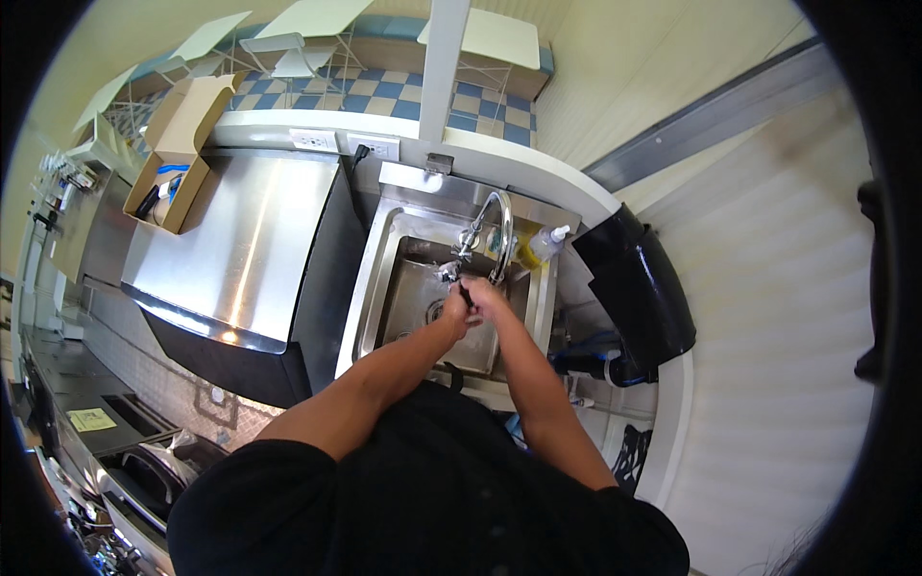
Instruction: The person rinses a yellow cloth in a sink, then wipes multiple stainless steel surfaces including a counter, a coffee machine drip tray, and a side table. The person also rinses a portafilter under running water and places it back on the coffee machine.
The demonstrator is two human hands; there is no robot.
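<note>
Both hands are close together over the stainless steel sink [468, 353], below the curved chrome faucet [506, 223]. My left hand [457, 311] and my right hand [484, 297] meet around a small dark object [466, 297]; what it is cannot be told, and the fingers are blurred. Just beyond my left hand is a metal tap handle [448, 272], with another cross-shaped handle [463, 250] behind it. The drain [435, 311] shows to the left of the hands. A clear pump bottle with yellow liquid [542, 247] stands at the sink's back right corner.
Left of the sink is a steel-topped counter unit [230, 237] with an open cardboard box [189, 205] at its far left corner. A black cylindrical container [641, 288] stands right of the sink. A low white-topped wall [533, 155] runs behind, with outlets [372, 147] on it.
</note>
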